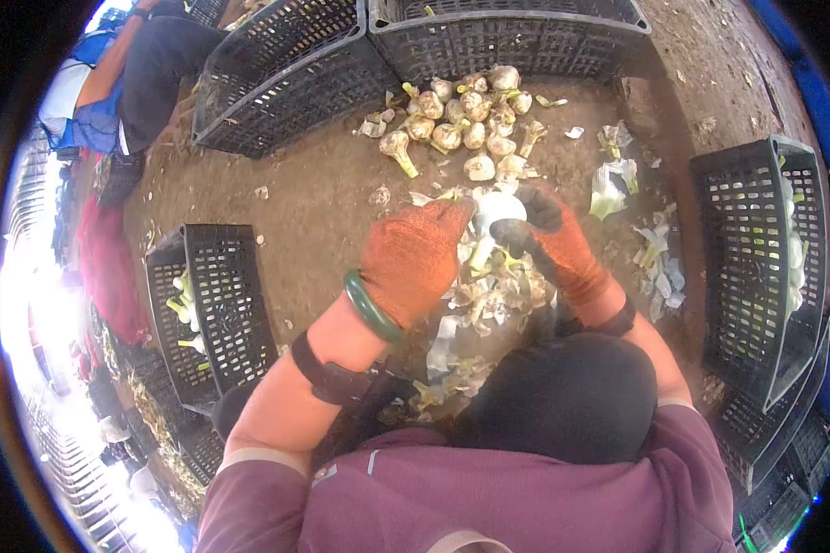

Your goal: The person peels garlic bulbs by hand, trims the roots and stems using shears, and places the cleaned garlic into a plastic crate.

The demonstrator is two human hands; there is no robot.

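Observation:
A white, peeled-looking garlic bulb (501, 211) is held between my two gloved hands, its pale stem pointing down. My right hand (563, 244), in an orange glove with dark fingers, curls round the bulb's right side. On the other side my left hand (413, 256), also in an orange glove, is closed with its fingertips against the bulb; what else they pinch is hidden. Beyond my hands lies a heap of unpeeled garlic bulbs (473, 109) with dirty skins. Loose garlic skins (493, 293) are piled beneath the held bulb.
Two black plastic crates (295, 88) (516, 46) stand behind the heap. A crate (231, 295) with garlic is at left; another crate (756, 267) holding garlic stands at right. Skins (659, 258) litter the ground. Another person (161, 78) sits at upper left.

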